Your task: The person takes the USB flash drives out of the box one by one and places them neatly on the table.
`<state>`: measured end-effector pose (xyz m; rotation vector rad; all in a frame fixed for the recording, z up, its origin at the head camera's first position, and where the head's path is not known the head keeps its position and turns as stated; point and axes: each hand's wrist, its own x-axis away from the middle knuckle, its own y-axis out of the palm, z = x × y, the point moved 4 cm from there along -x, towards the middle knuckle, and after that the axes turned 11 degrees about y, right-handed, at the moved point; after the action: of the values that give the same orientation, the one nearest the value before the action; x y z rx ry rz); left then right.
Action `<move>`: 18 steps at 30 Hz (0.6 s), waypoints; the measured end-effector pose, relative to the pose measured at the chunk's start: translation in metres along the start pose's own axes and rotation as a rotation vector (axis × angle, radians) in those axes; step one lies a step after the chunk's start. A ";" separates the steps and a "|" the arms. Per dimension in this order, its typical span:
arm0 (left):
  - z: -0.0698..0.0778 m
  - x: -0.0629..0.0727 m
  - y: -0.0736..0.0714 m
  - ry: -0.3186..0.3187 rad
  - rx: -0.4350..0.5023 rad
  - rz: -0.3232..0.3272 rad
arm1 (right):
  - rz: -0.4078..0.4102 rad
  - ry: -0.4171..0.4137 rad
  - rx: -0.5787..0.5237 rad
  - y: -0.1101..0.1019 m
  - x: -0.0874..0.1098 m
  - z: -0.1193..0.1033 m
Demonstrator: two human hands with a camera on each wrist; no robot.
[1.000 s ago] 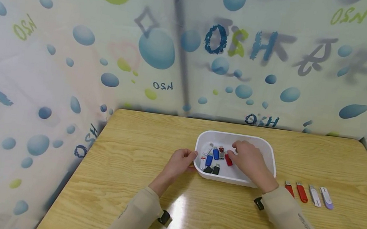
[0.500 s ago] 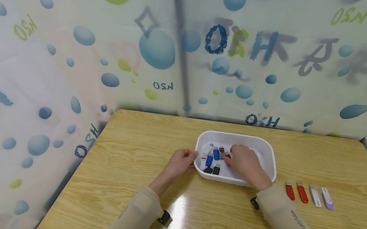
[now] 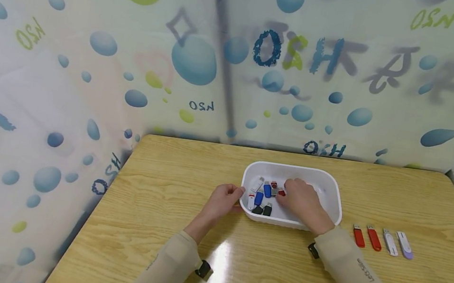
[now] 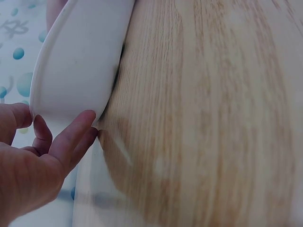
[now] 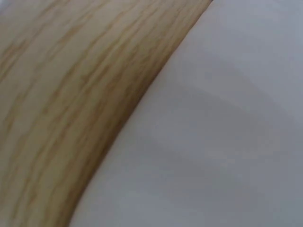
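Observation:
My left hand (image 3: 222,200) pinches the left rim of a white plastic bin (image 3: 334,194). The left wrist view shows thumb and index finger at the bin's rim (image 4: 40,66), the other fingers near its base. Inside the bin my right hand (image 3: 303,200) has its fingers down around a red USB stick (image 3: 282,192), which is mostly hidden by them. Left of it lie a red-and-silver USB stick (image 3: 274,189), blue USB sticks (image 3: 267,190), white ones (image 3: 251,201) and black ones (image 3: 268,209). Only the bin's outer wall (image 5: 213,132) and table appear in the right wrist view.
Right of the bin, several USB sticks stand in a row on the wooden table (image 3: 150,198): two red (image 3: 374,238), a white (image 3: 390,242) and a white-and-purple one (image 3: 404,244). A patterned curtain (image 3: 234,90) hangs behind the table.
My right hand has come down and slightly left onto the red USB stick, covering most of it. My left hand and the bin have stayed put.

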<state>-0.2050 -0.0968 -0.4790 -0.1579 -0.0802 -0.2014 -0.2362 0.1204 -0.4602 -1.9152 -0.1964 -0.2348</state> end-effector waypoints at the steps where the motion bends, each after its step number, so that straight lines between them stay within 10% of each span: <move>1: 0.000 0.000 0.000 0.003 0.006 0.000 | 0.003 -0.006 0.004 0.000 0.000 0.000; 18: -0.001 0.000 0.000 0.004 -0.002 -0.002 | 0.001 -0.001 0.029 0.001 0.000 -0.002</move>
<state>-0.2052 -0.0967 -0.4796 -0.1591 -0.0760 -0.2039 -0.2364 0.1180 -0.4603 -1.8867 -0.1986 -0.2288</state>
